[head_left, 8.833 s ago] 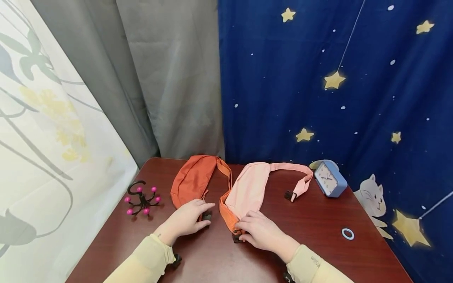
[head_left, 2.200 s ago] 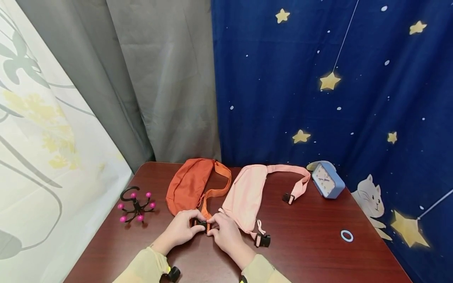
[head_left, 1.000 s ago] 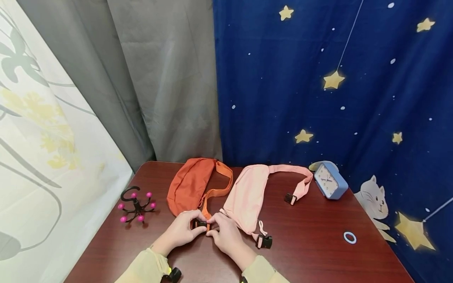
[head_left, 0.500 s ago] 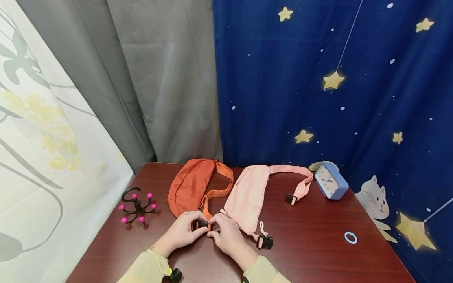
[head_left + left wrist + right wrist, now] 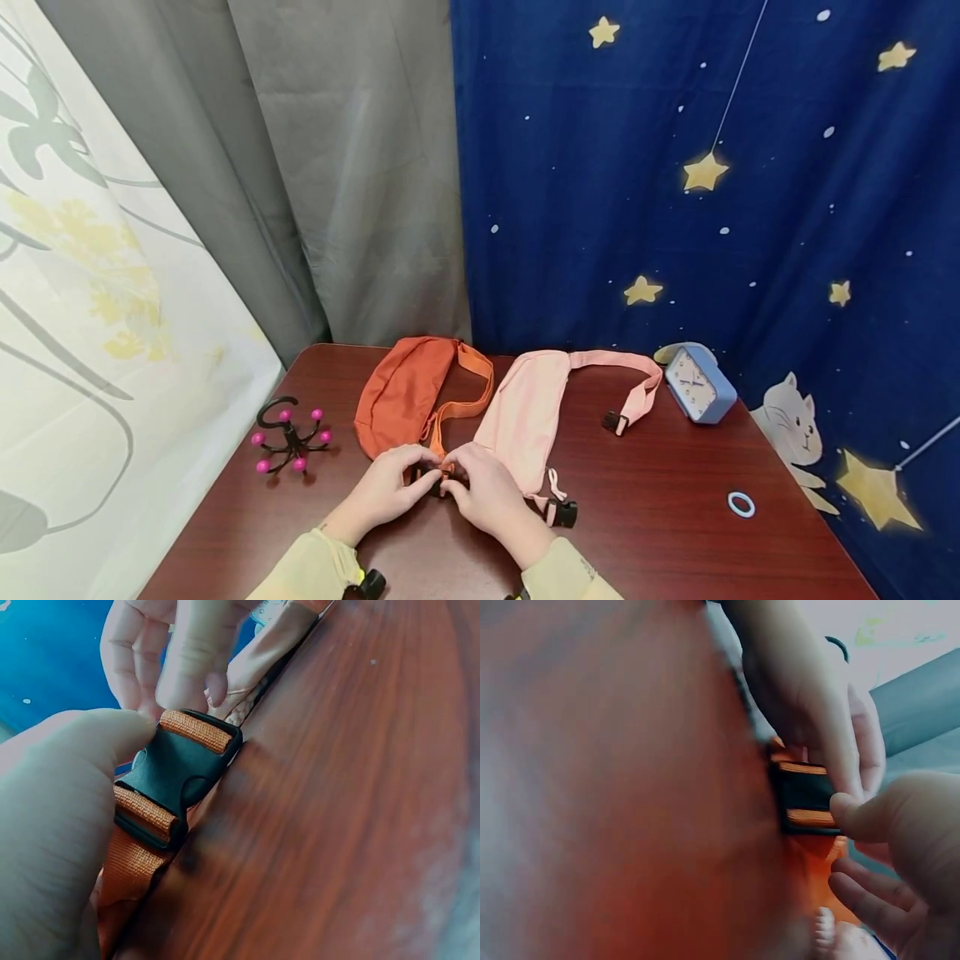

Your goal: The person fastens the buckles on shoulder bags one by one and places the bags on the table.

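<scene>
- Centrally, on the near side of the table (image 5: pixel 645 542), a black plastic buckle (image 5: pixel 169 769) with a smooth face and curved side cutouts has ribbed orange webbing (image 5: pixel 461 408) looped through both ends.
- The left hand (image 5: pixel 386 487) pinches this buckle with bent fingers and thumb.
- The right hand (image 5: pixel 491 496) has its thumb at the buckle's right end; I cannot tell whether it grips.
- Just beyond lies the rust-orange bag (image 5: pixel 401 400), long, rounded and softly creased.
- To its right, the pale pink bag (image 5: pixel 525 408) has one black clip (image 5: pixel 562 512) near and another (image 5: pixel 617 423) farther right.
- Far right, a boxy blue clock (image 5: pixel 701 387) tilts; nearer is a smooth pale-blue ring (image 5: pixel 741 504).
- Left, a curved black hanger (image 5: pixel 288 437) ends in pink balls.
- Draped grey cloth (image 5: pixel 360 208) and star-printed blue cloth (image 5: pixel 570 150) hang behind.
</scene>
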`<state>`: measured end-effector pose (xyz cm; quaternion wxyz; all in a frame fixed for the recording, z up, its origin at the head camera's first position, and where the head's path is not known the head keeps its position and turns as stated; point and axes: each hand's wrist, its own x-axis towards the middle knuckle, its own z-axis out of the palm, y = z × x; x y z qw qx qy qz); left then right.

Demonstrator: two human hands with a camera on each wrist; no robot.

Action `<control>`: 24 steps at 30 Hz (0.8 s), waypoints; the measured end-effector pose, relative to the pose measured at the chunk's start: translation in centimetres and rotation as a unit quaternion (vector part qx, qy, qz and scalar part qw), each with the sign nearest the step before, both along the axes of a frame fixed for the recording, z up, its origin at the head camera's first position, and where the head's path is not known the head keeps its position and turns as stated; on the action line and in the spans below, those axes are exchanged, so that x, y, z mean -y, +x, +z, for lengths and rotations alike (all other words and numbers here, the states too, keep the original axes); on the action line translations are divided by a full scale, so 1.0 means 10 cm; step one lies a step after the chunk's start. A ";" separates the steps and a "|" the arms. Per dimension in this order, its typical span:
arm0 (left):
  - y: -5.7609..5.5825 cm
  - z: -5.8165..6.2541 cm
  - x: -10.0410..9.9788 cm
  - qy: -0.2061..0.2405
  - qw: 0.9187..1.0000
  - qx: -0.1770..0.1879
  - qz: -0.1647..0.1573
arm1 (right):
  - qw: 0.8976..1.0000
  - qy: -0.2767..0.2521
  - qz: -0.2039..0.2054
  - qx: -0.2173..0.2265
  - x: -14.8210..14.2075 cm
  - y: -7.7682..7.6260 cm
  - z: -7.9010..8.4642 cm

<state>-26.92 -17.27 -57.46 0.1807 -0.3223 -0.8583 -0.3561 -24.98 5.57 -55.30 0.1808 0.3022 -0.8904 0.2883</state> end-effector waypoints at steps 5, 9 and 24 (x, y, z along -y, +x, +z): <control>0.01 0.01 -0.04 0.011 0.998 -0.059 0.033 | 0.999 -0.035 -0.003 -0.001 -0.13 -0.08 0.17; 0.03 0.02 -0.18 0.028 0.992 -0.121 0.023 | 0.996 -0.082 -0.025 -0.002 -0.35 -0.19 0.28; 0.32 0.07 -1.02 0.032 0.975 -0.198 -0.099 | 0.963 -0.157 -0.217 -0.003 -1.48 -0.66 0.13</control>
